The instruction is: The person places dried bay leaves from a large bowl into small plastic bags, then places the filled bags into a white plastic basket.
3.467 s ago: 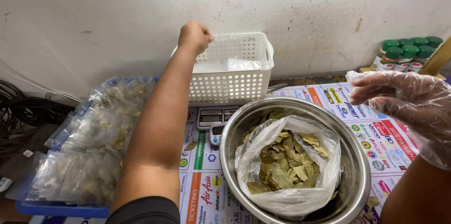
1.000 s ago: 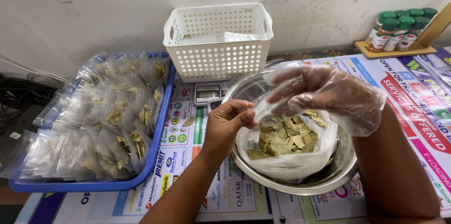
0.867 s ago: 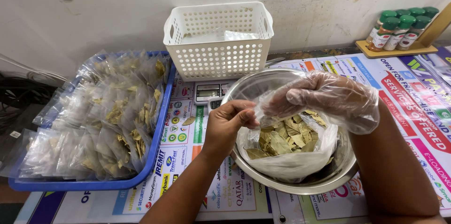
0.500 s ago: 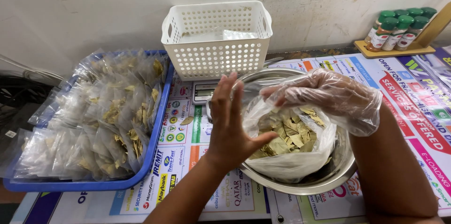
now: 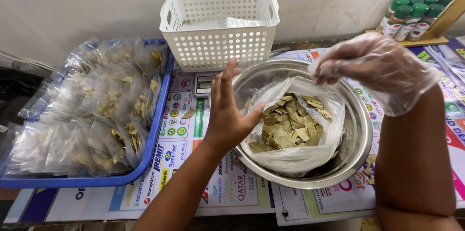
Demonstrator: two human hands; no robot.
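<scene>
**Bare hand and gloved hand at a bag of dried leaves**

The left hand [image 5: 227,115], bare, stands open at centre frame, fingers spread, its palm against the left side of a clear plastic bag [image 5: 295,156] without closing on it. The right hand [image 5: 373,71], in a loose transparent glove, hovers at upper right with fingertips pinched together; whether they hold a fold of film or a leaf cannot be made out.

The bag sits in a steel bowl [image 5: 361,136], its mouth open over dried leaves [image 5: 290,124]. It looks light, limp and slippery, the leaves brittle; the rolled rim seems the safest hold.

A small digital scale [image 5: 204,84] is mostly hidden behind the left hand. A white basket [image 5: 220,49] stands behind it; a blue tray [image 5: 157,131] of filled packets lies at left. Spice bottles [image 5: 411,13] are cut off at upper right.
</scene>
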